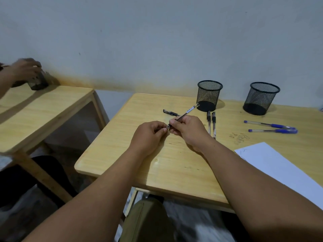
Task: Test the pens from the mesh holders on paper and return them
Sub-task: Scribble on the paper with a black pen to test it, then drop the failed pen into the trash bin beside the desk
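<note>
My right hand grips a black pen by its lower barrel, the pen slanting up toward the left mesh holder. My left hand pinches at the pen's tip end; what its fingers hold is hidden. A second mesh holder stands farther right; both look empty. A black pen cap lies behind my hands. Two black pens lie side by side to the right. Two blue pens lie farther right. White paper lies at the right front.
The wooden table ends at its left edge near my left forearm. A second wooden table stands to the left across a gap, where another person's hand holds a dark container. A wall runs behind.
</note>
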